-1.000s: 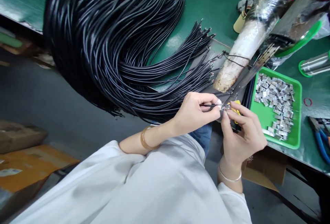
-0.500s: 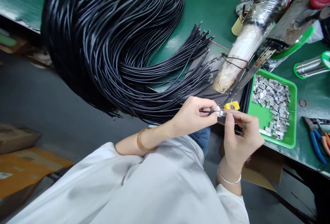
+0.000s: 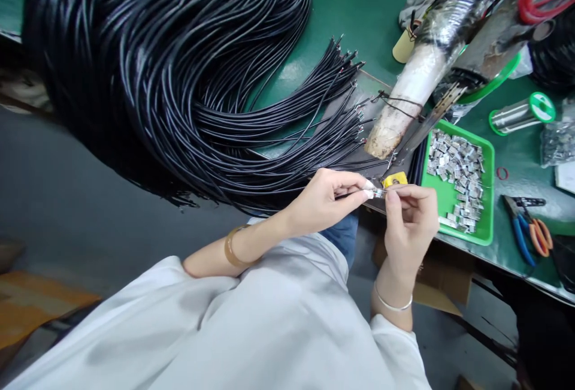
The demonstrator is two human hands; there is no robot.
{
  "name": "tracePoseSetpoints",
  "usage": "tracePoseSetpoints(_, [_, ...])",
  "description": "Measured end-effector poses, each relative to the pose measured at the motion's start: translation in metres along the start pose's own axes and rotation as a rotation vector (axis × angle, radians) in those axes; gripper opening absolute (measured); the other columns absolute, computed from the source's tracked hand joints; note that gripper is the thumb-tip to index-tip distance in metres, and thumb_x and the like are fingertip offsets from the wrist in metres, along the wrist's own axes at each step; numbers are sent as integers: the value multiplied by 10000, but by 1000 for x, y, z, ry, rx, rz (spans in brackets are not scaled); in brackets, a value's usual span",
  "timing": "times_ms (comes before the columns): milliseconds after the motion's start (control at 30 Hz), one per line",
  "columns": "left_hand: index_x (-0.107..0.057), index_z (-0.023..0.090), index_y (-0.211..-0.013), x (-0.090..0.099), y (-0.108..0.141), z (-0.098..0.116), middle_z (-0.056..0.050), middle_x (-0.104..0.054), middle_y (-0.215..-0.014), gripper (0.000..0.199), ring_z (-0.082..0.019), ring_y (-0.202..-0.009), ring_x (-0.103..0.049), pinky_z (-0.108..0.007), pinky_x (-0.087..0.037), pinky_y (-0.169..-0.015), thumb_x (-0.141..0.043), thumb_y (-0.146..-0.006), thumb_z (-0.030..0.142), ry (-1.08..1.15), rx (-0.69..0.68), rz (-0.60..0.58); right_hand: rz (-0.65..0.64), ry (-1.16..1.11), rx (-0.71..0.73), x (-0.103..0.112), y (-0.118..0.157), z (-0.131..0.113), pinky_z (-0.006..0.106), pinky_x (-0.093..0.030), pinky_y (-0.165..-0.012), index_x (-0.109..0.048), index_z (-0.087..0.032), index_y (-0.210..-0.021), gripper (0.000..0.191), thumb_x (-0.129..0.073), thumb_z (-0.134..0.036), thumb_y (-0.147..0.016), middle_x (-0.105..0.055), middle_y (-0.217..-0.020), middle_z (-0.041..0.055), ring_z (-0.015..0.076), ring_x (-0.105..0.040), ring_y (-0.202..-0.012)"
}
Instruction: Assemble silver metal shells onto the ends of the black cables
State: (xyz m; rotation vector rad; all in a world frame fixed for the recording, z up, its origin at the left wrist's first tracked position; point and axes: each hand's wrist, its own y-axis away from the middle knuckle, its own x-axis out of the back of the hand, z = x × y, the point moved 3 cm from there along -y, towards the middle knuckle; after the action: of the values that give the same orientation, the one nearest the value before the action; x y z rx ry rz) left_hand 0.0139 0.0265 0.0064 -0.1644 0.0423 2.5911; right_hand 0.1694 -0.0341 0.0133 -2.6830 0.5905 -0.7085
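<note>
My left hand (image 3: pixel 327 201) is closed, its thumb and forefinger pinching a black cable close to its end. A small silvery metal connector (image 3: pixel 378 193) sits at that cable end, between my two hands. From the other side my right hand (image 3: pixel 411 213) is closed on the connector with thumb and forefinger; how far the cable goes into it is too small to tell. Just behind the fingertips lies a yellow block (image 3: pixel 394 180) with a hole. A thick bundle of black cables (image 3: pixel 215 108) curves over the table, stripped ends toward the fume pipe.
A taped white pipe (image 3: pixel 404 96) slants down above the work spot. At the right stands a green tray (image 3: pixel 487 210) of loose metal connectors. Beyond it are a solder wire spool (image 3: pixel 521 115), blue-handled pliers (image 3: pixel 523 237) and a red rubber band (image 3: pixel 502 173). Cardboard boxes (image 3: pixel 40 300) sit below.
The view has swung to the right, so everything sits further left. My right fingers have shifted slightly against the connector; both hands keep their pinch.
</note>
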Motion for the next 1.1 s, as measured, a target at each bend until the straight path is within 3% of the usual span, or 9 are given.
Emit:
tracePoseSetpoints(133, [-752,112,-904,-2,-1,-4,-9,-628,-675,189,-85,-581,-512,-193,-427,-549,-667,-880,280,-32,-24,20,145,160,170,-3,7,-7,281,-617,-735,-650,-207,-950,105,-713,-162,-879,-733,-1008,33,166,-735,-945])
tracePoseSetpoints(333, [-729,117,-891,-2,-5,-6,-25,-656,-723,204,-100,-620,-549,-200,-452,-580,-644,-906,302,-47,-25,67,137,289,298,-7,5,-11,333,-631,-827,-696,-211,-931,168,-756,-95,-826,-776,-1046,36,181,-753,-964])
tracePoseSetpoints(600, [-704,136,-913,-2,-6,-7,-15,-639,-719,230,-103,-626,-549,-197,-448,-589,-617,-935,348,-112,-37,38,162,248,265,-8,1,-11,321,-627,-770,-706,-220,-880,143,-780,-117,-814,-775,-999,19,183,-753,-939])
tracePoseSetpoints(833, [-712,132,-934,-2,-5,-5,-17,-634,-730,227,-100,-625,-531,-201,-437,-589,-620,-929,340,-124,-70,50,175,258,297,-7,1,-17,338,-642,-826,-707,-226,-880,161,-781,-101,-810,-773,-1017,21,176,-755,-934])
tracePoseSetpoints(1000, [-700,133,-881,0,-6,-4,-8,-603,-694,223,-93,-598,-497,-197,-407,-557,-631,-913,343,-95,-12,32,109,305,353,-6,8,-17,313,-660,-826,-671,-221,-900,193,-767,-83,-807,-762,-1115,43,174,-760,-959])
tracePoseSetpoints(1100, [-690,132,-856,1,-5,-5,10,-558,-655,210,-82,-566,-450,-195,-368,-529,-624,-913,323,-95,19,11,88,295,375,-6,10,-15,299,-650,-838,-654,-208,-896,193,-759,-71,-809,-773,-1070,51,175,-762,-968])
